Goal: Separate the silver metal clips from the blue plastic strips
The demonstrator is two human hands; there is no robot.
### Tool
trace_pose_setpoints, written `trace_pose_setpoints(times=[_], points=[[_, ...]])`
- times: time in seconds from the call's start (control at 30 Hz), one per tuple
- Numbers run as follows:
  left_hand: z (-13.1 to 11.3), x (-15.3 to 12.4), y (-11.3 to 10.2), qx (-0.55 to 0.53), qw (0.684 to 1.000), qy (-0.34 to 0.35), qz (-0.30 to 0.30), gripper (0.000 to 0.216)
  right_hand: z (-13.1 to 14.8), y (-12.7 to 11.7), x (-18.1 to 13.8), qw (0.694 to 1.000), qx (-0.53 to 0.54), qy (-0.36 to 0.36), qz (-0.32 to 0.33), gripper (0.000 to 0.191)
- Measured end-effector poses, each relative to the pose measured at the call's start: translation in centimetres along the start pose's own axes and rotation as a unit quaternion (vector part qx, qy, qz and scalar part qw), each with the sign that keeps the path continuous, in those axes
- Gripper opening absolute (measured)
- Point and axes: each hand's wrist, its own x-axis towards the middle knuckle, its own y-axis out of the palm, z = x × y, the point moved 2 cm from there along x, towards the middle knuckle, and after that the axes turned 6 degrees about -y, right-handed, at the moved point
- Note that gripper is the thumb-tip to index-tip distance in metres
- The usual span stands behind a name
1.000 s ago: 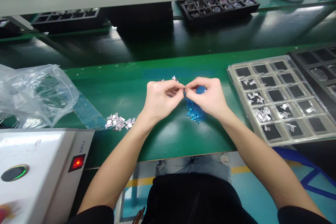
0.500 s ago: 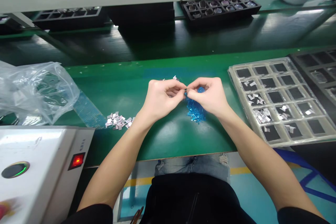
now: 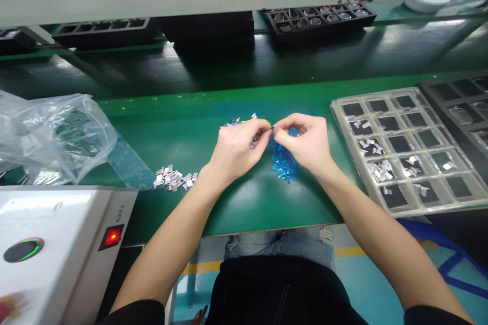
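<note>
My left hand (image 3: 237, 148) and my right hand (image 3: 305, 142) meet fingertip to fingertip above the green bench (image 3: 244, 198). Both pinch one tiny piece between them; it is too small to name. A little silver piece (image 3: 252, 143) shows under my left fingers. Directly below the hands lies a heap of blue film scraps (image 3: 282, 161). Several small silver pieces (image 3: 238, 121) lie just behind my left hand. Another small pile of silver pieces (image 3: 173, 179) sits to the left of my left wrist.
A clear compartment tray (image 3: 404, 150) with several silver pieces stands at the right, black trays (image 3: 463, 99) beyond it. A crumpled plastic bag (image 3: 53, 134) lies at left. A white machine (image 3: 57, 244) with a red lit switch fills the lower left. Black trays (image 3: 316, 16) sit behind.
The hands stay pinched together at the same spot. My left fingers have shifted slightly, and a silver piece now shows beneath them. The view has tipped a little.
</note>
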Motion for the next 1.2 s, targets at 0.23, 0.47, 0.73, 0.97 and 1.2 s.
trace_pose_setpoints(times=[0.23, 0.47, 0.73, 0.97, 1.2], points=[[-0.2, -0.2, 0.1, -0.008, 1.000, 0.002, -0.021, 0.007, 0.3, 0.0, -0.1, 1.000, -0.008, -0.001, -0.015, 0.015], [-0.1, -0.4, 0.3, -0.011, 1.000, -0.006, -0.015, 0.009, 0.2, 0.2, -0.3, 0.999, -0.001, -0.021, -0.036, 0.013], [-0.7, 0.2, 0.5, -0.116, 0.990, -0.084, -0.001, 0.009, 0.3, 0.5, -0.5, 0.999, -0.010, -0.022, -0.043, 0.013], [-1.0, 0.5, 0.4, -0.170, 0.975, -0.146, -0.005, 0.008, 0.4, 0.6, -0.6, 0.999, -0.003, -0.018, -0.035, 0.014], [-0.8, 0.6, 0.3, -0.190, 0.959, -0.208, 0.004, 0.005, 0.5, 0.5, -0.6, 1.000, 0.001, 0.002, -0.016, 0.015]])
